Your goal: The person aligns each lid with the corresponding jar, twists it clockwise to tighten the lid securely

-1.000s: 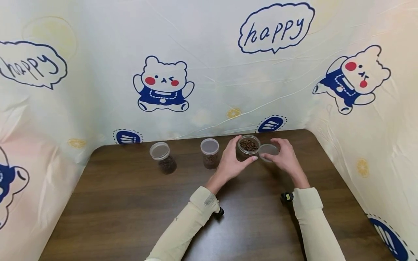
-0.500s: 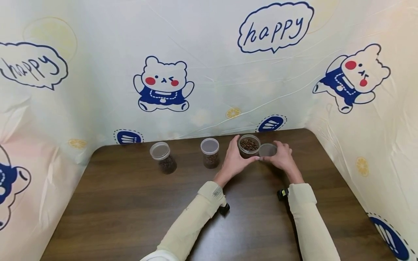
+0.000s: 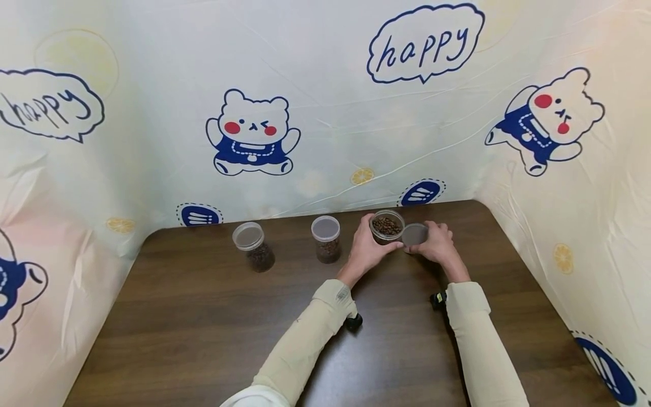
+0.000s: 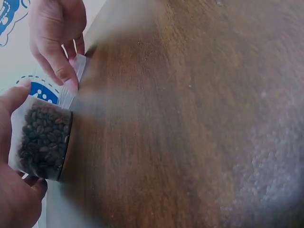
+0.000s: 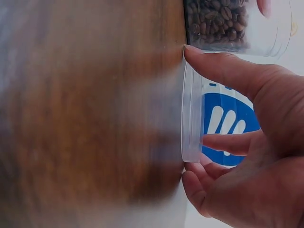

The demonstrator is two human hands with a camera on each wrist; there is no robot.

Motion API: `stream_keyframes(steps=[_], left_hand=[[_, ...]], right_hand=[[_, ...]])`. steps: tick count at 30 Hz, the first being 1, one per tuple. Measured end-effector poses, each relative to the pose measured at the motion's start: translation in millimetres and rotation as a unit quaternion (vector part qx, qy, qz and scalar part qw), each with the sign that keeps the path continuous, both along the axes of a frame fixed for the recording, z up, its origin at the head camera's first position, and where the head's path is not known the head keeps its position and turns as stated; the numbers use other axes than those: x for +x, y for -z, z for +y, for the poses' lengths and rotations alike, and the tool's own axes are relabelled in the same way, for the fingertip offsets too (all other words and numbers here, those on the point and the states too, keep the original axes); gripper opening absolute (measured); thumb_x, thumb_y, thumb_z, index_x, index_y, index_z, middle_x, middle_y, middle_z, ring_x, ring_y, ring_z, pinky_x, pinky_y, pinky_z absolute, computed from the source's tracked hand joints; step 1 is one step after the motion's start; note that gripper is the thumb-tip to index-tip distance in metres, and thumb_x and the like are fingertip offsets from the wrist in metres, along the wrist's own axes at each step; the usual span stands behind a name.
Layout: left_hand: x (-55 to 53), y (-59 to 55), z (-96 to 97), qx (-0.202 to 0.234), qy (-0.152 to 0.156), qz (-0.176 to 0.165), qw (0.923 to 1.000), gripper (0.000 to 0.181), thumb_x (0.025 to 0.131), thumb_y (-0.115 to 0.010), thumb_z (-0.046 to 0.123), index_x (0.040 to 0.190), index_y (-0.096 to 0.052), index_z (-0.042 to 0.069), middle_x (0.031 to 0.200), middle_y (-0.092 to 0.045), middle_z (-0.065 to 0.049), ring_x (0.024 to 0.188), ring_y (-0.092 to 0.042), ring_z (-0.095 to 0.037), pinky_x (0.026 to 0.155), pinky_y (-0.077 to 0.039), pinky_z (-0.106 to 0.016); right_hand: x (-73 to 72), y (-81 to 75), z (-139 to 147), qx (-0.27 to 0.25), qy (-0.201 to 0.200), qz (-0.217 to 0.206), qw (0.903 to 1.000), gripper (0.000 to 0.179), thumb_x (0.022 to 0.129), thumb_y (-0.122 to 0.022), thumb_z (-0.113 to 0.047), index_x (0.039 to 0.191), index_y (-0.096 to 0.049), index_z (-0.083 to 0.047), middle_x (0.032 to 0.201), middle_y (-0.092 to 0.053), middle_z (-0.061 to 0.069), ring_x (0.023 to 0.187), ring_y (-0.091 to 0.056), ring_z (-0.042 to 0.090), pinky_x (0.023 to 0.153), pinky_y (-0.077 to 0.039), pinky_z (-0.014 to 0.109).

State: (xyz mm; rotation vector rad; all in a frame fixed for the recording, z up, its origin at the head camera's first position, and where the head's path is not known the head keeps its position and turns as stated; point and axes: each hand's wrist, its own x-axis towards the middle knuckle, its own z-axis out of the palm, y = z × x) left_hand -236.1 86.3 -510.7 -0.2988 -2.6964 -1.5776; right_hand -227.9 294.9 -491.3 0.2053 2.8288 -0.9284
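Lid (image 3: 415, 236) slightly nearer the jar (image 4: 45, 137) than a second ago, just right of it, apparently on the worktop (image 3: 203, 328). Right hand (image 3: 438, 243): fingers clamped on lid's edge. Left hand (image 3: 368, 249): fingers round jar. Jar still uncovered.

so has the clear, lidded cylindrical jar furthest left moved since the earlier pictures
No: in the head view, the leftmost jar shows no shift either way against the nearest navy oval backdrop print.

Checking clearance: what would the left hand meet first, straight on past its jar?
Past the jar, the left hand would likely meet the backdrop near a blue oval print; depth is unclear.
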Motion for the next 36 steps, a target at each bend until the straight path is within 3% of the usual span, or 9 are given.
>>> stream_keyframes(steps=[8,26,36], left_hand=[[-2.3,1.4,-0.3,0.013,-0.006,-0.001,0.9999,0.094,0.078,-0.094,0.04,0.15,-0.04,0.015,0.148,-0.059,-0.01,0.137,-0.059,-0.026,0.114,-0.049,-0.044],[-6.1,3.7,-3.2,0.028,0.0,-0.011,0.9996,0.093,0.075,-0.097,0.039,0.152,-0.047,0.023,0.147,-0.062,-0.003,0.136,-0.059,-0.022,0.115,-0.048,-0.043],[-8.1,0.9,-11.4,0.012,0.01,-0.01,0.9998,0.095,0.075,-0.096,0.042,0.154,-0.046,0.024,0.148,-0.061,-0.003,0.137,-0.059,-0.022,0.115,-0.048,-0.044]], right_hand=[[-1.2,1.9,3,0.001,-0.013,0.006,0.9999,0.097,0.085,-0.086,-0.033,0.155,-0.034,0.011,0.15,-0.037,0.039,0.136,-0.033,0.055,0.111,-0.038,0.069],[1.2,-0.6,5,-0.004,-0.025,0.011,0.9996,0.095,0.084,-0.088,-0.031,0.154,-0.037,0.01,0.146,-0.04,0.037,0.132,-0.034,0.053,0.106,-0.044,0.065],[5.6,-7.3,0,0.0,-0.034,0.008,0.9994,0.096,0.083,-0.089,-0.032,0.155,-0.039,0.006,0.151,-0.038,0.036,0.131,-0.034,0.051,0.104,-0.046,0.063]])
